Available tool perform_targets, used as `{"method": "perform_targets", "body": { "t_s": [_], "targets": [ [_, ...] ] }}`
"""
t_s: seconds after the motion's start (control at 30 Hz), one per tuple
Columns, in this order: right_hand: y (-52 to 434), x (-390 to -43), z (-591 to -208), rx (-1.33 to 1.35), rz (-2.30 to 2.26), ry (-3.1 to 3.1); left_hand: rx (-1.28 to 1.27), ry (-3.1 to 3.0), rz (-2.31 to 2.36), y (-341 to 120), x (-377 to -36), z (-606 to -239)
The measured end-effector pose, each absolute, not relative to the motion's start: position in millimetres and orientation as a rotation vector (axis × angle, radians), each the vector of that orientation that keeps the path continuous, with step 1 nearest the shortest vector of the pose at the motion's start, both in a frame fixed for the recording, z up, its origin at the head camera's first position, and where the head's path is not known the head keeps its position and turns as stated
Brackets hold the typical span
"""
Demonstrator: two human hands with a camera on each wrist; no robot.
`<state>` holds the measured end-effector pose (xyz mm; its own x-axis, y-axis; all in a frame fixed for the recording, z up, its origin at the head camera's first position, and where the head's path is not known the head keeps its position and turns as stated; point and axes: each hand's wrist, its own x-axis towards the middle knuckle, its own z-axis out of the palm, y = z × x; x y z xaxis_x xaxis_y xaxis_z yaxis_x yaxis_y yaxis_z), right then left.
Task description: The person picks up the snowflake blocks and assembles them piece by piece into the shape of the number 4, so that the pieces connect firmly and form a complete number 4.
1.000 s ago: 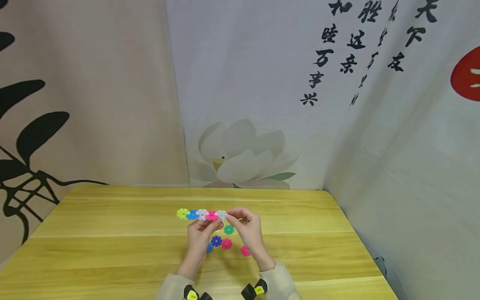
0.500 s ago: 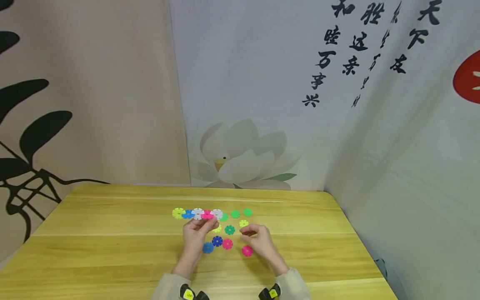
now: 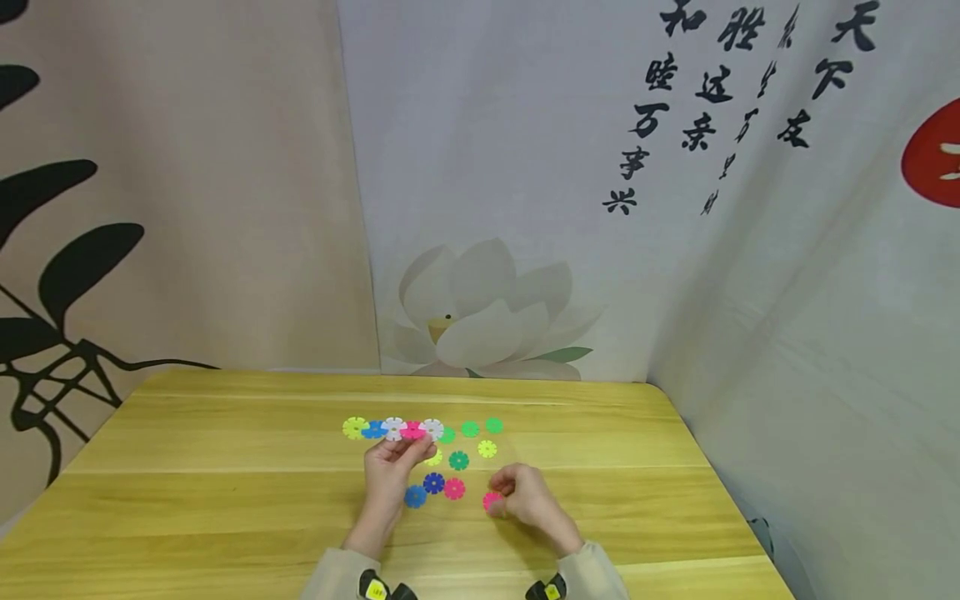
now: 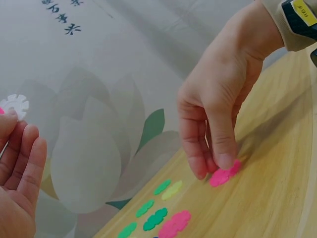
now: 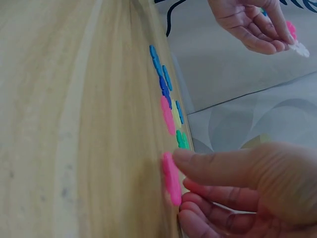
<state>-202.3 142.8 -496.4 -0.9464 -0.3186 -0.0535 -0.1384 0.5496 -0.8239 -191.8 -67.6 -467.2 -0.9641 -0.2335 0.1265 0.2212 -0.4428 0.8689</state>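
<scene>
My left hand (image 3: 390,475) pinches the right end of a row of joined notched plastic discs (image 3: 375,429), held up over the table. From left to right the row runs yellow, blue, white, pink, white. In the right wrist view the white end disc (image 5: 299,49) sticks out past the left fingertips. My right hand (image 3: 528,496) is down at a loose pink notched disc (image 3: 491,501) lying flat on the wood. Its thumb overlaps the disc's edge in the left wrist view, with the bent fingers just beside the pink disc (image 4: 224,173).
More loose notched discs lie on the wooden table (image 3: 225,517) between the hands: a blue one (image 3: 416,497), a dark blue one (image 3: 433,483), another pink one (image 3: 454,488), and several green and yellow ones behind. Printed curtains (image 3: 510,167) hang at the table's back edge.
My right hand has left the row's white end disc and moved right and down to the loose pink disc. The left hand still holds the row, shifted slightly left.
</scene>
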Motion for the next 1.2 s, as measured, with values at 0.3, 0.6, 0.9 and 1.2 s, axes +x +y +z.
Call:
{"method": "perform_targets", "body": {
  "t_s": [0.3, 0.6, 0.9, 1.2],
  "targets": [
    [141.3, -205.9, -496.5, -0.49, -1.117, 2.713, 0.015, -1.481, -2.455, -67.5, -191.1, -466.8],
    [138.0, -206.4, -492.9, -0.498, -1.033, 2.762, 0.03, -1.505, -2.45, -67.2, -191.2, -467.3],
    [139.5, -208.1, -495.1, -0.546, -1.005, 2.804, 0.044, -1.503, -2.457, -66.9, -191.2, -467.7],
    [139.9, -211.2, -493.5, -0.51, -1.019, 2.74, 0.021, -1.495, -2.452, -64.8, -191.3, -468.7]
  ]
}}
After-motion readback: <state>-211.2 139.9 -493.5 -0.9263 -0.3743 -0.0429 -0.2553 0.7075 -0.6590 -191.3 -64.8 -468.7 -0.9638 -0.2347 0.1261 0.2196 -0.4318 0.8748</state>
